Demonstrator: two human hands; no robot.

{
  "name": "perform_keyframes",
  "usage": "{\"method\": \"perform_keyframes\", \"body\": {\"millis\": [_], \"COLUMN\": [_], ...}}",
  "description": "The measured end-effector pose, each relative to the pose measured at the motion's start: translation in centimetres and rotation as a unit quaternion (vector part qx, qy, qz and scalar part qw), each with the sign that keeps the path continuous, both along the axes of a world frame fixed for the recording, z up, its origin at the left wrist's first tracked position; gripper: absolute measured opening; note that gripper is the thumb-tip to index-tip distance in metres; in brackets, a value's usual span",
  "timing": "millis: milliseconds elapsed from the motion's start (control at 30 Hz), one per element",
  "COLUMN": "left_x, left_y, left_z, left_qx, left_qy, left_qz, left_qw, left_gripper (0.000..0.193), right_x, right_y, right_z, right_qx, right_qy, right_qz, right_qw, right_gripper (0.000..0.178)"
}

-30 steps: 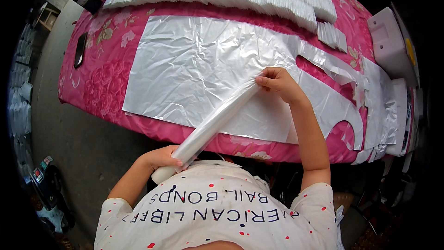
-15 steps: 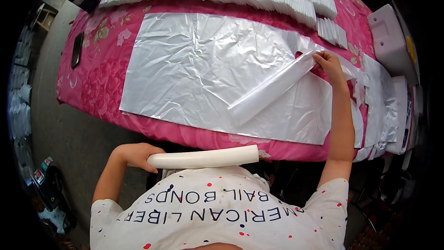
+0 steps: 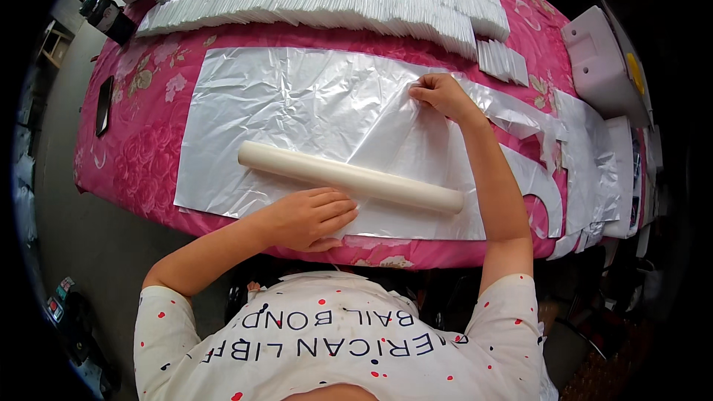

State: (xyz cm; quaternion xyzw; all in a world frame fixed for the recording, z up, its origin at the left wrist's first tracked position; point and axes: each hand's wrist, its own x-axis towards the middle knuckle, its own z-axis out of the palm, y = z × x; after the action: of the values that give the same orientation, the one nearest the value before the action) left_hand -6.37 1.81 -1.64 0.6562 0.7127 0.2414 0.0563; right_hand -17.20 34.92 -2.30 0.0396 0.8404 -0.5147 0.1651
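Note:
A white tube (image 3: 349, 177) lies slantwise across shiny silvery-white plastic bags (image 3: 252, 96), spread flat in a stack on the table. Just on the near side of the tube, my left hand (image 3: 316, 217) rests flat with its fingers stretched out, gripping nothing. Farther back, my right hand (image 3: 443, 96) pinches the corner of the top plastic bag. The lifted layer folds over into a slanting edge that runs down to the tube. Toward the right, the bags end in curved handle cut-outs.
Long rows of folded white packets (image 3: 312, 7) line the table's far side. A pink flowered tablecloth (image 3: 156, 134) covers the table. A phone (image 3: 105, 106) and a dark bottle (image 3: 109, 18) are at the left. A white foam box (image 3: 603, 59) and more plastic bags (image 3: 590, 156) are at the right.
My left hand has set the tube down on the plastic bags and let go of it. My right hand, still pinching the plastic bag, has moved left. The view has shifted slightly.

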Motion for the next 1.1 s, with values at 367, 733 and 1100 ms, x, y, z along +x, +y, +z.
{"method": "perform_keyframes", "body": {"millis": [367, 733, 1100], "left_x": [3.9, 7.2, 5.1], "left_y": [0.1, 2.1, 1.2], "left_z": [-2.3, -1.7, -1.4], "left_qx": [-0.085, -0.156, -0.086], "left_qy": [-0.003, 0.062, 0.026], "left_qz": [0.047, 0.128, 0.073], "left_qw": [0.995, 0.977, 0.993], "left_gripper": [0.082, 0.083, 0.077], "right_x": [2.0, 16.6, 17.7], "right_y": [-0.3, -8.3, 0.2], "right_z": [3.3, 1.9, 2.4], "right_qx": [-0.101, 0.254, 0.352], "right_qy": [-0.005, 0.291, 0.299], "right_qz": [-0.129, 0.089, -0.086], "right_qw": [0.987, 0.918, 0.883], "right_gripper": [0.056, 0.051, 0.049]}}
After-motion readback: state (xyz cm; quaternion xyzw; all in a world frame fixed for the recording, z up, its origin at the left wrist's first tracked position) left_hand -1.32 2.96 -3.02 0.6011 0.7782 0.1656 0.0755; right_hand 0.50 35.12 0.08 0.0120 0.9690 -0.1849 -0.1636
